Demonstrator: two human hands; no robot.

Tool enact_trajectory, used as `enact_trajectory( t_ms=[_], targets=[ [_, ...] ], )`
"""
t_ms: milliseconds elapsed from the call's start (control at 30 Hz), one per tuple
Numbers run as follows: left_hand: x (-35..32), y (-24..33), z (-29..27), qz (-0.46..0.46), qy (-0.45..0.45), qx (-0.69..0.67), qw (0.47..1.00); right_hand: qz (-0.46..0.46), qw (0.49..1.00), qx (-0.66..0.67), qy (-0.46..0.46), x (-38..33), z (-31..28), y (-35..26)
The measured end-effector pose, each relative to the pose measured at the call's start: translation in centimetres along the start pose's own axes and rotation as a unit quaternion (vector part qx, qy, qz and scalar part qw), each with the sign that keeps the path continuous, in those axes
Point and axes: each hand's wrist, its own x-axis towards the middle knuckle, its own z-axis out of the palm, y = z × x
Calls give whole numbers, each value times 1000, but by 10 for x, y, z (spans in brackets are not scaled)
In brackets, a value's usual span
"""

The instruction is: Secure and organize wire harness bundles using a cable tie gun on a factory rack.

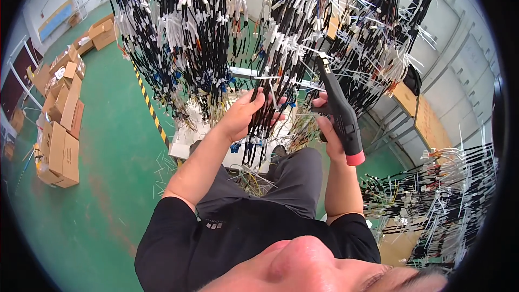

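My left hand [243,114] wraps around the lower part of a hanging bundle of black wire harnesses [270,89], its fingertips showing on the bundle's far side. In my right hand [331,130] is a black cable tie gun [341,109] with a red end cap, gripped by its handle and trigger area. The gun's nose points up and away, close to a white cable tie [311,48] on the same bundle. Whether the nose touches that tie, I cannot tell. White tie tails stick out from the bundle, and loose black ends hang below my left hand.
More harness bundles hang to the left [200,38] and right [373,38]. Under them is a white platform [181,148] with wire ends. Cardboard boxes [62,154] line the left wall. A wooden table [427,121] and another harness pile [443,200] are on the right.
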Motion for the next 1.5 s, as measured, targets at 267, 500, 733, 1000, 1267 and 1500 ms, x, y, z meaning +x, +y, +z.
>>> enact_trajectory(
  t_ms=[267, 500, 733, 1000, 1267, 1500],
  targets=[
    [18, 1, -3, 18, 72, 64, 995, 42, 994, -67, -71, -5, -38, -2],
    [25, 3, -3, 53, 6, 142, 989, 111, 969, -90, -202, 26, -68, -10],
    [29, -5, -3, 33, -6, 148, 988, 154, 974, -48, -159, 23, -61, -17],
    [25, 6, -10, -33, -26, 28, 999, 112, 986, -21, -123, 6, -58, 30],
    [20, 17, -14, -105, -69, 23, 992, 188, 955, 156, -167, 26, -38, 70],
    [22, 23, -19, -109, -97, 67, 987, 100, 917, 46, -383, 77, -57, 55]
  ],
)
